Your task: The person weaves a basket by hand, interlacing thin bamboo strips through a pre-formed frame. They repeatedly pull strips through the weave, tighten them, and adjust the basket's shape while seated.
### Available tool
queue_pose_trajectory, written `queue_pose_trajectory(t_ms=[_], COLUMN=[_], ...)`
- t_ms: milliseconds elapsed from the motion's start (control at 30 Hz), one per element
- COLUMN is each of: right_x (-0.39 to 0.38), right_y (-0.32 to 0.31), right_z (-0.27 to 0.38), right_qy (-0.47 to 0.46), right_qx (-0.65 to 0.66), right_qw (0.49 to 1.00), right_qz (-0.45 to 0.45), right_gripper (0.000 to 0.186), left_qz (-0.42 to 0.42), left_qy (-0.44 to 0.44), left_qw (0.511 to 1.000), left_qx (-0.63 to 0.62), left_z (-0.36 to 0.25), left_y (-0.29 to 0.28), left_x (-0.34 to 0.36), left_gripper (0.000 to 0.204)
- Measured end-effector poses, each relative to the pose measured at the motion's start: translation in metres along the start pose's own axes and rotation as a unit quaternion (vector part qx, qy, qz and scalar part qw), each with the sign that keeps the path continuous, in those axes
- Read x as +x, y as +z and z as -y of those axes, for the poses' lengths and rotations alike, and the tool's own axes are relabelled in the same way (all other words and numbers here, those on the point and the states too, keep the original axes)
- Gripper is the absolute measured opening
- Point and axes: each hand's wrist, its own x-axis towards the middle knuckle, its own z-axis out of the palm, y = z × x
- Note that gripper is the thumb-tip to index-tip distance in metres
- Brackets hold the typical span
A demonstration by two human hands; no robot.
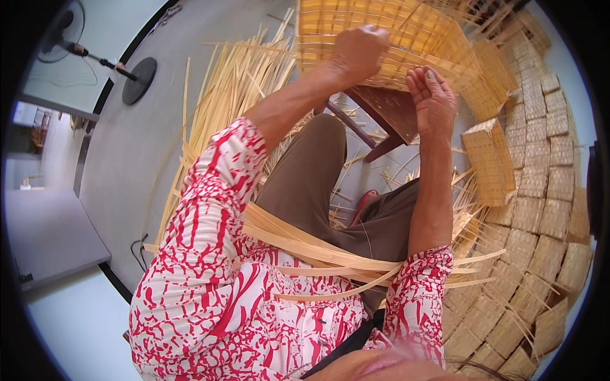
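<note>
A yellow woven bamboo-strip basket (387, 38) lies tilted at the top centre, with a reddish-brown wooden stool (381, 108) beneath it. My left hand (361, 54) is closed in a fist-like grip against its woven side; what the fingers pinch is hidden. Palm turned up, my right hand (433, 101) is at the basket's near edge, its fingers curled and thumb bent toward them. Whatever is between those fingertips is too small to make out. Several flat pale strips (305, 244) lie across my lap.
Loose bamboo strips (248, 82) spread over the grey floor (143, 152) at left. A smaller woven box (488, 162) stands to the right, before many stacked woven pieces (534, 216). A standing fan's round base (140, 80) is at the far left.
</note>
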Motion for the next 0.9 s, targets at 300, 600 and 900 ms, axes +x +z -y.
queue_pose_trajectory(t_ms=[300, 600, 900], right_x=[-0.002, -0.007, -0.016], right_y=[-0.014, -0.01, -0.002], right_z=[-0.008, -0.009, -0.004], right_qy=[0.096, 0.061, 0.014], right_qx=[0.049, 0.071, 0.066], right_qw=[0.994, 0.995, 0.997], right_qz=[-0.028, -0.04, 0.037], right_gripper=[0.018, 0.012, 0.017], left_qz=[-0.083, 0.006, -0.016], left_qy=[0.037, 0.088, 0.092], left_qw=[0.993, 0.996, 0.971], left_qx=[-0.081, 0.031, -0.219], left_z=[0.006, -0.024, -0.011], left_y=[-0.05, -0.008, -0.01], left_x=[-0.051, -0.011, -0.007], left_gripper=[0.016, 0.02, 0.005])
